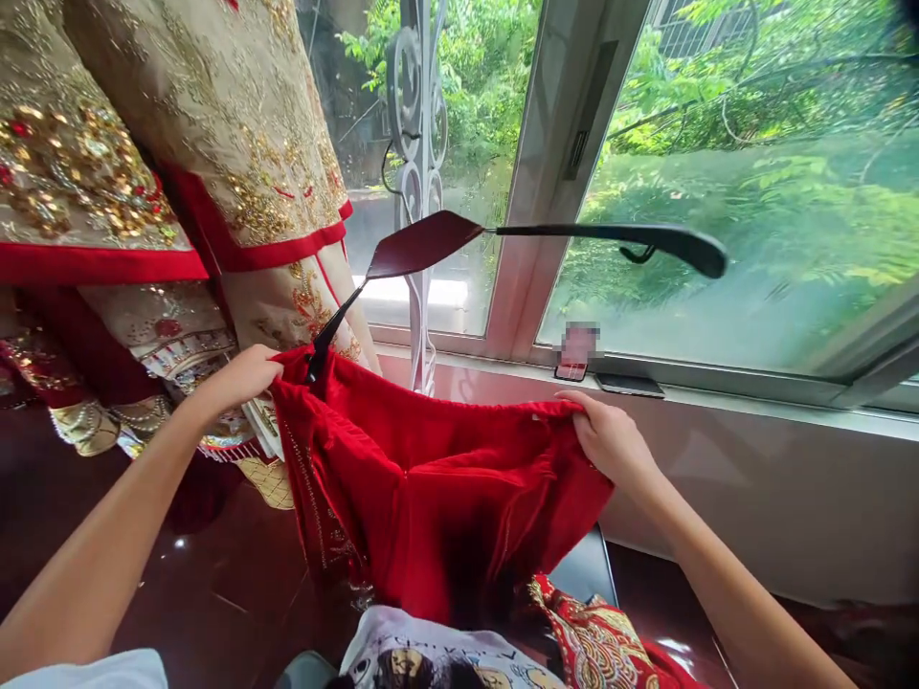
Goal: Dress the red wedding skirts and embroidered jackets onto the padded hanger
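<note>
A red velvet garment (pixel 437 488) is stretched between my two hands in the middle of the view. My left hand (pixel 240 375) is closed on its left top edge, where one arm of a dark hanger (pixel 431 241) goes into the cloth. My right hand (pixel 610 435) is closed on the right top edge. The hanger's other arm (pixel 646 237) sticks out bare to the right, over the window sill.
A gold-embroidered beige and red gown (pixel 179 172) hangs at the left. A window (pixel 753 172) with green trees outside fills the back. A phone (pixel 575 354) and a dark flat object (pixel 630 385) lie on the sill. Patterned red cloth (pixel 595 641) lies below.
</note>
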### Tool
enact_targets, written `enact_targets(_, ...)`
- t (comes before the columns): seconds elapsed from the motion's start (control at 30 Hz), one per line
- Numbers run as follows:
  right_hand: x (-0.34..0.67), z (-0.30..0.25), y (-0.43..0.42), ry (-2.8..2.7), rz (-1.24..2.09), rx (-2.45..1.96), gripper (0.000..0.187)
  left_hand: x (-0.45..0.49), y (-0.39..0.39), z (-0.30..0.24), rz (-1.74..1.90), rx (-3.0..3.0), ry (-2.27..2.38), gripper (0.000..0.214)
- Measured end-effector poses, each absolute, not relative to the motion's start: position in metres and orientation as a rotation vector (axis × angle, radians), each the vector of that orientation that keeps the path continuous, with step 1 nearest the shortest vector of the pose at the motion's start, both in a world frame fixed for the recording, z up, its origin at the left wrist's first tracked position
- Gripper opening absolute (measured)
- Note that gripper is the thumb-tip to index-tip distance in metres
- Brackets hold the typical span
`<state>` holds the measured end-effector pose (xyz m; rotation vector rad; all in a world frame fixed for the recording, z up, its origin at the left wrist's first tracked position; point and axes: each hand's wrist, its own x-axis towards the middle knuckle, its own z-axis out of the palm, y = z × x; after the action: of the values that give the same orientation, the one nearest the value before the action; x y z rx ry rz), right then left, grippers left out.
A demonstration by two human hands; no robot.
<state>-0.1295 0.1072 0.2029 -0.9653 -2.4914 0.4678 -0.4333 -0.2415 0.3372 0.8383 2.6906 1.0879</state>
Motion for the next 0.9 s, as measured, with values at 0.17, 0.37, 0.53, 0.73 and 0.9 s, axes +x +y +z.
enact_targets(0.17,-0.136,0.212,0.083,-2.530,0.110,-1.009,0.041,-0.442,-0.239,0.370,1.146,0.784,3.029,0.018)
enact_targets(0.37,-0.163,0.208,0.088,-2.333,0.683,-0.763,0.040,-0.467,-0.229,0.395,1.511,0.650,2.733,0.028)
enact_targets(0.53,-0.169,0.201,0.089,-2.295,0.900,-0.692,0.040,-0.477,-0.254,0.386,1.156,0.695,2.609,0.035)
enact_targets(0.73,-0.159,0.202,0.061,-2.461,0.360,-0.889,0.035,-0.472,-0.301,0.292,0.324,0.651,2.838,0.014)
enact_targets(0.9,-0.163,0.178,0.047,-2.625,-0.065,-1.016,0.025,-0.431,-0.329,0.185,0.158,0.566,2.908,0.029)
